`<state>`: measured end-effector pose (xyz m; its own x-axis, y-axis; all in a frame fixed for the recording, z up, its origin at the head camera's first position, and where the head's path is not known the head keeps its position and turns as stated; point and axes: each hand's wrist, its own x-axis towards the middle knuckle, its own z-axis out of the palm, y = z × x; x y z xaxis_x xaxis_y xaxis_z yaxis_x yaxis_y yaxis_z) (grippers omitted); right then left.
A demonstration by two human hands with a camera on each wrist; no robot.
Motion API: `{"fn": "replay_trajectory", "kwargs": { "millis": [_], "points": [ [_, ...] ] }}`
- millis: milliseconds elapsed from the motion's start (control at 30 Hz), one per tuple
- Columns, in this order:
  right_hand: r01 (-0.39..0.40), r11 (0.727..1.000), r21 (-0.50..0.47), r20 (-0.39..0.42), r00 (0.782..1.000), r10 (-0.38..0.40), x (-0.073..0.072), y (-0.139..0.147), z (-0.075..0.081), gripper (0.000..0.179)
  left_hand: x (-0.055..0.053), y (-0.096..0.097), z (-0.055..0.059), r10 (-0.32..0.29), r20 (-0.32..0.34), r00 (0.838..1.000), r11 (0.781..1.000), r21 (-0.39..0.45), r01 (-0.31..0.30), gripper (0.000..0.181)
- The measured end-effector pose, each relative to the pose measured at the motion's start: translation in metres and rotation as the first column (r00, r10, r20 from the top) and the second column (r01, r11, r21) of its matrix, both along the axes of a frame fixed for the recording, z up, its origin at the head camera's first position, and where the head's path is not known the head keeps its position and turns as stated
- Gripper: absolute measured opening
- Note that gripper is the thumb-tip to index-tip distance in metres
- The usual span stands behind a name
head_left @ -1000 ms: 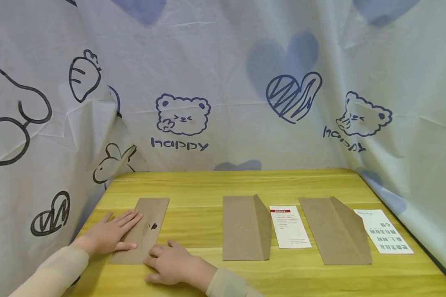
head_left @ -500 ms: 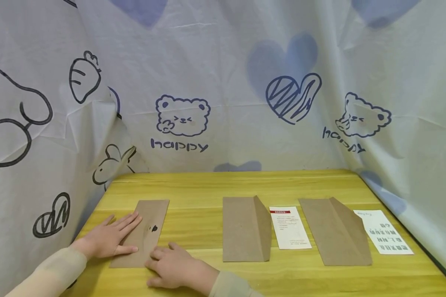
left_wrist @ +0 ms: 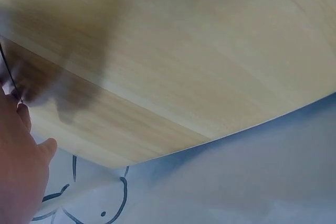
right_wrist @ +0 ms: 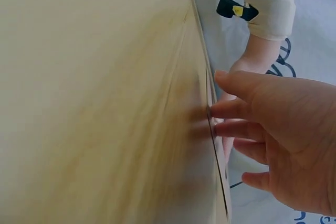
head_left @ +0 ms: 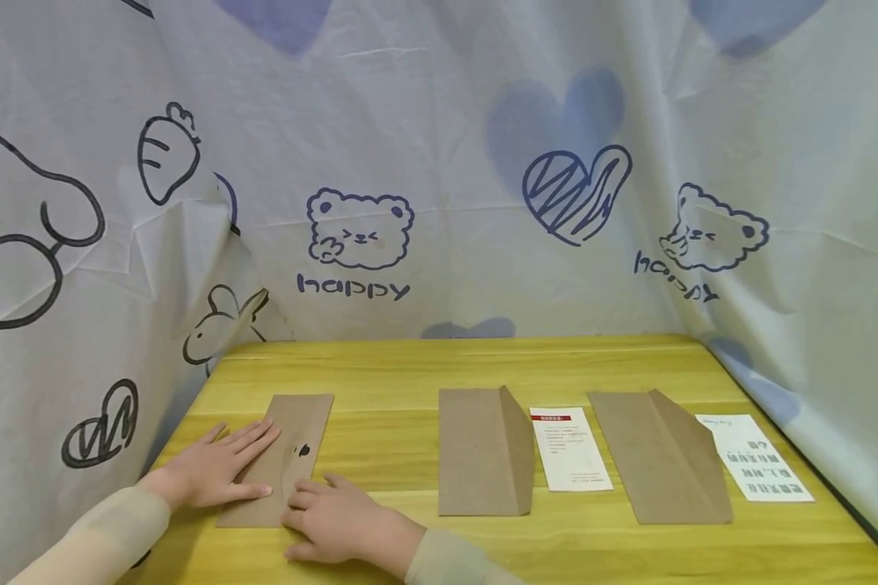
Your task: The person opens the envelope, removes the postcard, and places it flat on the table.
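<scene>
A brown paper envelope [head_left: 300, 418] with a small dark mark lies flat at the left of the table, its flap folded over. My left hand [head_left: 215, 467] rests on its left side with fingers spread and the thumb out. At the lower right edge of this envelope, the fingertips of my right hand [head_left: 347, 520] touch the paper, the fingers slightly bent. In the right wrist view the right hand [right_wrist: 294, 135] has its fingers stretched toward the envelope's thin edge. Only part of the left hand [left_wrist: 23, 166] shows in the left wrist view.
Two more brown envelopes, one in the middle [head_left: 471, 451] and one at the right [head_left: 640, 455], lie with flaps unfolded. Beside them are a white card with a red band [head_left: 571, 455] and a white card with large print [head_left: 761, 463]. A patterned curtain [head_left: 439, 162] surrounds the wooden table [head_left: 380, 366].
My right hand has shifted slightly back and forth at the envelope's right edge. The left hand stays on the envelope, and the other envelopes and cards have not moved.
</scene>
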<state>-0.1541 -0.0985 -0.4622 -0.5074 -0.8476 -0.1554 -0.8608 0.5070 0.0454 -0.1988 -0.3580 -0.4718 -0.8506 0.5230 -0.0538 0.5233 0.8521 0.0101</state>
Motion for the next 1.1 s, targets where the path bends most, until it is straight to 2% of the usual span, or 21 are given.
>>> {"fn": "replay_trajectory", "kwargs": {
  "millis": [67, 200, 367, 567, 800, 1100],
  "points": [
    [-0.006, 1.0, -0.002, -0.002, 1.0, 0.006, -0.002, -0.004, -0.001, 0.05, 0.001, 0.0, -0.001, -0.004, -0.02, 1.0, 1.0, 0.005, 0.004, 0.082],
    [-0.011, 1.0, -0.003, -0.018, 1.0, 0.011, -0.008, -0.011, -0.004, 0.051, 0.001, 0.003, -0.001, 0.008, -0.012, 1.0, 1.0, 0.002, -0.008, 0.083],
    [-0.012, 1.0, 0.004, -0.067, 0.998, 0.013, -0.016, -0.015, -0.007, 0.052, -0.001, 0.007, 0.003, 0.044, 0.034, 0.998, 0.999, -0.033, -0.043, 0.085],
    [0.0, 1.0, 0.02, -0.091, 0.996, 0.002, -0.024, -0.018, -0.004, 0.052, -0.005, 0.006, 0.007, 0.052, 0.061, 0.997, 0.998, -0.05, -0.049, 0.086],
    [-0.004, 1.0, 0.014, -0.091, 0.996, 0.005, -0.022, -0.014, 0.001, 0.051, -0.004, 0.004, 0.005, 0.035, 0.026, 0.999, 0.999, -0.015, -0.034, 0.085],
    [0.011, 1.0, -0.028, -0.18, 0.984, -0.016, -0.015, 0.001, 0.006, 0.048, -0.004, 0.006, 0.005, 0.067, 0.057, 0.996, 0.997, -0.032, -0.065, 0.087]
  ]
}}
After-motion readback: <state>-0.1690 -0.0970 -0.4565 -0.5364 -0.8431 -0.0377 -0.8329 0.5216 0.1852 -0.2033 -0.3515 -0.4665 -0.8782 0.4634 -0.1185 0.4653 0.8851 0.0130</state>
